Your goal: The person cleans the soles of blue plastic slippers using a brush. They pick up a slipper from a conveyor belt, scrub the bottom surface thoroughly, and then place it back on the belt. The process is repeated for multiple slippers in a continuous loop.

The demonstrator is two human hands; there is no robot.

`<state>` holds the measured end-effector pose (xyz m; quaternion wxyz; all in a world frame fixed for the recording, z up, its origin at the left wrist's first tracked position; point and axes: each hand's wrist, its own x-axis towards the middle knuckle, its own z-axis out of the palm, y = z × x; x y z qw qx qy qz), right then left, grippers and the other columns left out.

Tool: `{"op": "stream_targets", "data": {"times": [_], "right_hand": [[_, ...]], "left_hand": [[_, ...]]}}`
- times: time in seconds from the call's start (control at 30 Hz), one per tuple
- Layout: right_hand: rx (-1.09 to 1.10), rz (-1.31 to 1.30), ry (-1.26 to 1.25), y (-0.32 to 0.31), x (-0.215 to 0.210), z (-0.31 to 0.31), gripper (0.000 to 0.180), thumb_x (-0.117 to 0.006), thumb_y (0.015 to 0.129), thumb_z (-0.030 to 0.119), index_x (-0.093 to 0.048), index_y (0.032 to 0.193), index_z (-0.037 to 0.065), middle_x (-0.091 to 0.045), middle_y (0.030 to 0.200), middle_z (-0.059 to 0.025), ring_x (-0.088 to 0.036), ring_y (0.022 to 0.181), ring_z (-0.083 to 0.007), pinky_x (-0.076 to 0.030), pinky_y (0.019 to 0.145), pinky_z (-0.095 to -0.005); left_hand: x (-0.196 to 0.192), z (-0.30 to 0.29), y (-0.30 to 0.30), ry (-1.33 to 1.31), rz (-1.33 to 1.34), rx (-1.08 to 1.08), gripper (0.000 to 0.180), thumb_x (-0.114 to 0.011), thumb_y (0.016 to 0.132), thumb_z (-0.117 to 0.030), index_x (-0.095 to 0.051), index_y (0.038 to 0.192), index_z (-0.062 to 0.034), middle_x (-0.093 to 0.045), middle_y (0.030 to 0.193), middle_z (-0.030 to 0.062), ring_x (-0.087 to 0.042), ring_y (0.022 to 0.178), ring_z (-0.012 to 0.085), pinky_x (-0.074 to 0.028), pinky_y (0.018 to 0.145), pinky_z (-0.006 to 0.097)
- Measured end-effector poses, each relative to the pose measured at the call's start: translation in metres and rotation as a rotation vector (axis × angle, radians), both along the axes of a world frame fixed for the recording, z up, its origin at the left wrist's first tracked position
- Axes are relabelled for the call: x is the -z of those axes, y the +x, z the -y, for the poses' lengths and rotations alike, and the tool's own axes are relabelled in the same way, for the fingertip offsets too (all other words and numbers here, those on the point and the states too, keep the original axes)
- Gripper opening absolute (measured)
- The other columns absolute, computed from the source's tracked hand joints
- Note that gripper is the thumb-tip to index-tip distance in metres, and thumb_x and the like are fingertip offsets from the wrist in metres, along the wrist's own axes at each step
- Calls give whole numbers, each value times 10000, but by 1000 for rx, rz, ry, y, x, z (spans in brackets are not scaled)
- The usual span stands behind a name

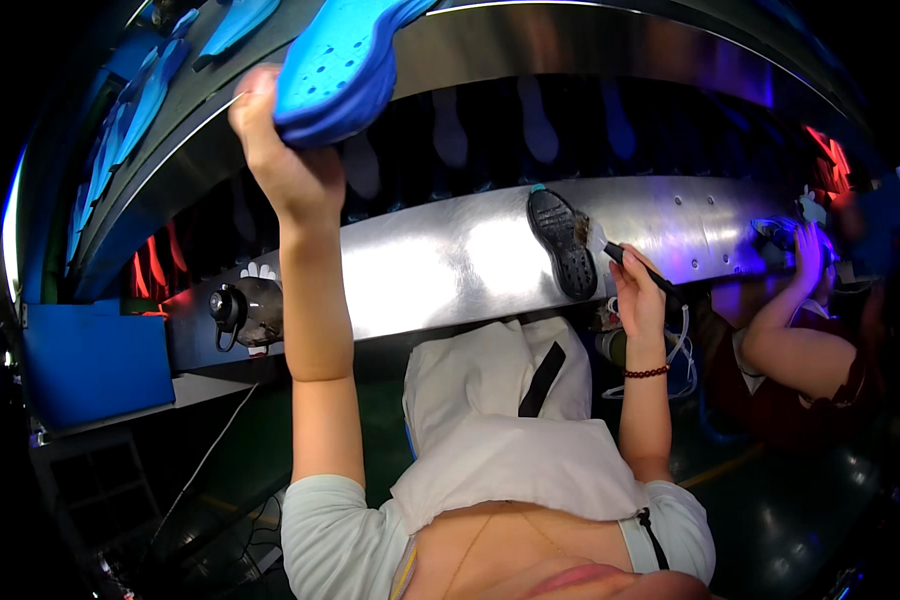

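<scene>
My left hand (295,170) is raised at the upper left, closed on the heel end of a bright blue shoe sole (332,75) with small holes. Its thumb lies along the side, and the other fingers are mostly hidden under the sole. In my right hand (640,295) is a brush (613,250) with a dark handle, gripped between thumb and fingers. The brush's bristles are at the right edge of a black shoe sole (553,235), which lies on the metal bench (400,270) in front of me.
More blue soles (140,100) lie on the upper shelf at the left. Pale soles (450,130) line the dark space behind the bench. A dark bottle (255,312) stands at the bench's left, near a blue box (100,360). Another person's arm (800,325) is at the right.
</scene>
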<state>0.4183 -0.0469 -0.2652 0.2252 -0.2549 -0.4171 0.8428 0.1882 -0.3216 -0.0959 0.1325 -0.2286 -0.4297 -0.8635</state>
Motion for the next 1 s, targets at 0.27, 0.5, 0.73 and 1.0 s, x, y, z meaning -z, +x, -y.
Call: {"op": "stream_targets", "data": {"times": [0.27, 0.5, 0.73, 1.0], "right_hand": [[-41, -1, 51, -5, -25, 11, 216, -553, 831, 11, -588, 1028, -72, -612, 1001, -139, -597, 935, -215, -476, 865, -303], [-453, -141, 99, -38, -36, 46, 213, -551, 832, 8, -592, 1029, -65, -630, 981, -132, -602, 919, -183, -453, 869, -278], [-430, 20, 370, -86, -53, 61, 170, -646, 796, 55, -650, 947, -24, -650, 865, -71, -599, 767, -109, -479, 707, -222], [-352, -224, 1305, -71, -49, 100, 181, -642, 728, 112, -649, 880, 13, -631, 841, -152, -611, 791, -299, -476, 727, -355]], "left_hand": [[129, 23, 100, 395, 405, 1073, 952, -624, 728, -569, -214, 1376, -6, -491, 1198, 245, -530, 1070, 378, -423, 916, 506], [188, -10, 137, 238, 871, 1009, 988, -181, 754, -792, -330, 1339, -10, -497, 1215, 229, -515, 1109, 349, -407, 952, 478], [178, -37, 144, 295, 987, 982, 964, -59, 759, -795, -433, 1258, -60, -564, 1079, 220, -561, 999, 328, -455, 870, 464], [181, -56, 136, 4, 925, 619, 826, -129, 824, -727, -345, 1338, -117, -419, 1317, 116, -405, 1211, 260, -328, 1023, 411]]}}
